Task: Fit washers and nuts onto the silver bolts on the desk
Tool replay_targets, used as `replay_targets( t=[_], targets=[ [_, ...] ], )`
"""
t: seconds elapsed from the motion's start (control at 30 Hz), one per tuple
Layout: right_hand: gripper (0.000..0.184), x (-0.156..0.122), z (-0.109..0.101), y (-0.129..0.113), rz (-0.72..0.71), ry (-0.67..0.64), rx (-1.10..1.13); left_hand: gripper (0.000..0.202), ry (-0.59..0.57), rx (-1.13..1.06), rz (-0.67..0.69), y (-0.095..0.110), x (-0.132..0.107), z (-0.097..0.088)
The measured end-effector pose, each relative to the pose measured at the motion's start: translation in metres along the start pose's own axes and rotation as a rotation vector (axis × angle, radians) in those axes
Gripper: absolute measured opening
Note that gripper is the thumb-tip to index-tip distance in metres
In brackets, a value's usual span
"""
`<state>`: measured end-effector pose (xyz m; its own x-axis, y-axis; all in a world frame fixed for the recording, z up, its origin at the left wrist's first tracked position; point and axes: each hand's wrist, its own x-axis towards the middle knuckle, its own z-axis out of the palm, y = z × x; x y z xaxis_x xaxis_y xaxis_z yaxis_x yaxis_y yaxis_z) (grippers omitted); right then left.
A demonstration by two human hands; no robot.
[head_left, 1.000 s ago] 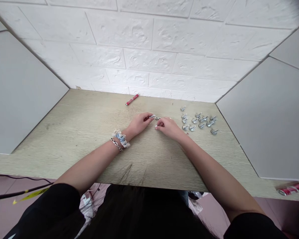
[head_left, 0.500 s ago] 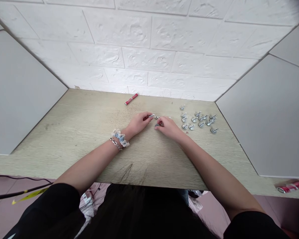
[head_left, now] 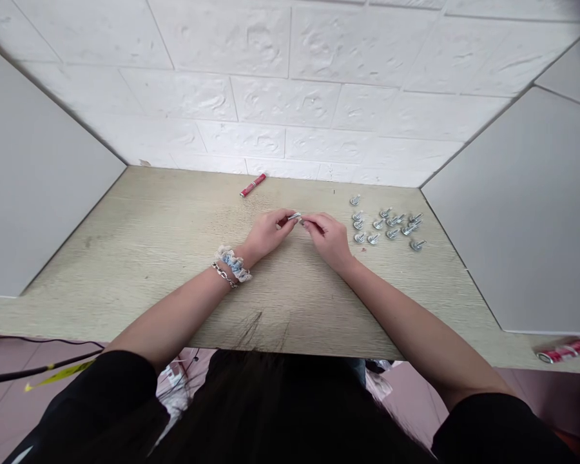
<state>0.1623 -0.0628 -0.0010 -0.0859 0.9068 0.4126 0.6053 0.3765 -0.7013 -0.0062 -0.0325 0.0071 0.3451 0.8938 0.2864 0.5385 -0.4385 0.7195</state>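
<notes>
Left hand (head_left: pixel 265 233) pinches a bolt (head_left: pixel 295 216) level above the table's (head_left: pixel 149 258) back middle, presenting its tip to the right hand (head_left: pixel 329 237), whose fingertips close on it; similar bolts (head_left: pixel 386 225) cluster near the right edge.

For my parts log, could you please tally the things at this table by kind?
Loose bolts: 12, as best I can tell at this size
Bolt in left hand, right hand at its tip: 1
Red tubes: 2, the other at the right edge
Total: 15
</notes>
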Motion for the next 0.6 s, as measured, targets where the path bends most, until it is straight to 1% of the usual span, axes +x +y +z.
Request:
replay_targets(
  t=[0.1, 0.17, 0.23, 0.4, 0.5, 0.6],
  targets=[
    [0.023, -0.0047, -0.0007, -0.0051, -0.059, 0.152, 0.013, 0.028, 0.006, 0.007, 0.06, 0.001, -0.0028, 0.0009],
    [0.024, -0.0078, 0.001, -0.0068, -0.122, 0.204, 0.031, 0.028, -0.012, 0.014, 0.071, 0.0023, -0.0045, 0.0007],
    [0.025, -0.0099, 0.0035, -0.0073, -0.161, 0.206, 0.031, 0.027, -0.033, 0.017, 0.069, 0.0042, -0.0057, -0.0001],
    [0.026, -0.01, 0.0048, -0.0067, -0.127, 0.16, -0.002, 0.024, -0.074, 0.005, 0.051, 0.0091, -0.0074, -0.0021],
    [0.026, -0.0093, 0.0046, -0.0055, -0.138, 0.159, 0.004, 0.024, -0.091, -0.044, 0.013, 0.0098, -0.0071, -0.0015],
    [0.025, -0.0093, 0.0084, -0.0014, -0.18, 0.151, -0.024, 0.024, -0.106, -0.105, -0.027, 0.0076, -0.0056, 0.0004]
  ],
)
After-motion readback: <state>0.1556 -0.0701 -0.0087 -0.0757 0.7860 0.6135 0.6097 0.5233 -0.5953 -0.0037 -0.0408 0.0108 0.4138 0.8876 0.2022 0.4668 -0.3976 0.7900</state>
